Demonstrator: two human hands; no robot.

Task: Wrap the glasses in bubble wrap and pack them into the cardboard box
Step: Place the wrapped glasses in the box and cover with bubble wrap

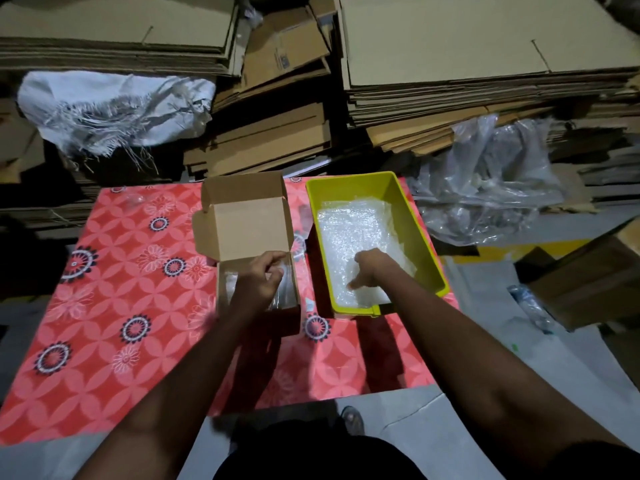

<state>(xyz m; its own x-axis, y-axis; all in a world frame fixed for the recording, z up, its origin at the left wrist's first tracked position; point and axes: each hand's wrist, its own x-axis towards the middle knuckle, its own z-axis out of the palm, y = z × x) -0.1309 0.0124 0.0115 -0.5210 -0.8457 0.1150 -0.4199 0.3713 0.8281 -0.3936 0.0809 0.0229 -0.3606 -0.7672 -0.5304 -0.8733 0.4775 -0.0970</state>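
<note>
**Left hand in the box, right hand reaching into the bin for wrap**

Left hand (258, 277): over the open cardboard box (258, 289), fingers curled at the rim. Something clear and shiny lies under them, likely a wrapped glass (231, 289). Whether the fingers actually grip it or just hover, I cannot tell; the spot is blurred.

Right hand (369, 270): down in the yellow bin (426, 237), fingers spread and pressing on the bubble wrap (349, 230). No pinch seen, so nothing lifted yet.

Box sits mid-tabletop, lid flap standing open toward the far edge. Bin stands just beside it at the right edge, its near corner close to the table's right side. A clear glass-like item (133, 199) rests near the far left corner, too faint to be sure.

Tabletop carries a red patterned cloth (104, 306). Stacks of flattened cardboard (450, 64) behind, loose plastic sheeting (491, 174) to the right.

Risks, as I judge them:
- Both hands working apart; attention split could let a glass knock the box wall.
- Sheets may cling, so more than one could come up.
- Bin near the edge; a hard tug could slide it off.
- Dim light makes clear glass easy to miss.
</note>
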